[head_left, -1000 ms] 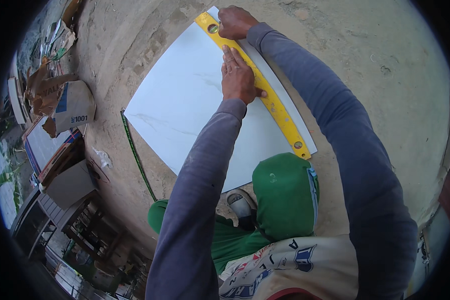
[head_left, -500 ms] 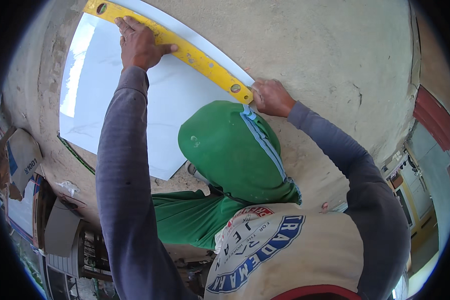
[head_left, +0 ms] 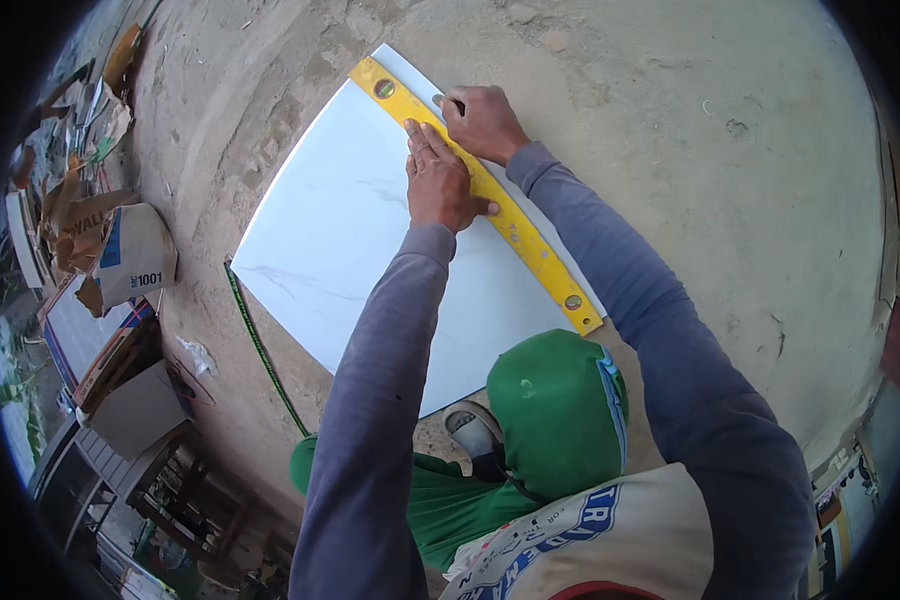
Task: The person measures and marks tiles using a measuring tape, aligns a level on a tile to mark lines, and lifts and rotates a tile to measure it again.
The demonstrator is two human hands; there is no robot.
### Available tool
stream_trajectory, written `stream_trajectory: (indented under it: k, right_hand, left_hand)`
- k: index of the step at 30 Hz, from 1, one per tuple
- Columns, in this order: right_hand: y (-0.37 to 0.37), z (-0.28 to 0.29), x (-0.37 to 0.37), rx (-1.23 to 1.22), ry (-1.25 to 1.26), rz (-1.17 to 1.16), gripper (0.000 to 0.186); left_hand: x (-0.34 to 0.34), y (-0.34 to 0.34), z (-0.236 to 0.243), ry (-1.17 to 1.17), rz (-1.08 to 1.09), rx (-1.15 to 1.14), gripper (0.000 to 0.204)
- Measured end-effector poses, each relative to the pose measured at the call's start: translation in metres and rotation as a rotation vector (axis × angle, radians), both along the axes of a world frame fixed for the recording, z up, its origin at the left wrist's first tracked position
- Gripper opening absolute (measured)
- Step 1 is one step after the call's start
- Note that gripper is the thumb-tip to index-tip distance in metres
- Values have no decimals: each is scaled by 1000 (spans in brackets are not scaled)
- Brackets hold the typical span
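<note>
A large white tile with faint grey veining lies on the ground in front of me. Along its far right side rests a yellow spirit level, leaving a narrow white strip of tile beyond it. My left hand presses down on the level with fingers stretched and thumb spread. Just past the level's outer edge, near its far end, my right hand is closed in a pinch. What its fingers hold is mostly hidden and too small to name. My green-clad knee is close to the level's near end.
A green cord-like strip lies left of the tile. Farther left are a torn paper sack, flattened cardboard, a scrap of clear plastic and a dark wooden stand. Rough concrete ground surrounds the tile.
My right hand has gone from the level's near end to close to its far end, along the outer edge. The left hand still presses the level. The whole view has shifted.
</note>
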State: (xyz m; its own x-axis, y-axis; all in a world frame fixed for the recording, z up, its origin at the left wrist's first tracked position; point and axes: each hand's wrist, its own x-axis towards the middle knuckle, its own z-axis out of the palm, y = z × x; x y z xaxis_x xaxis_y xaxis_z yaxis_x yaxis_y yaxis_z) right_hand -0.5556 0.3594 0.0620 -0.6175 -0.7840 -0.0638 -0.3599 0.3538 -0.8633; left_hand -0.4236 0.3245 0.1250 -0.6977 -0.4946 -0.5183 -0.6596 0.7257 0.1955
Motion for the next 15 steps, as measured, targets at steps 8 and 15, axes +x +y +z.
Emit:
stream_trajectory:
  k: [8, 15]
  right_hand:
    - [-130, -18, -54, 111, 235, 108, 27]
    - [-174, -3, -45, 143, 296, 210, 27]
  left_hand:
    - [-12, 10, 5, 36, 50, 62, 157]
    - [1, -2, 11, 21, 69, 40, 154]
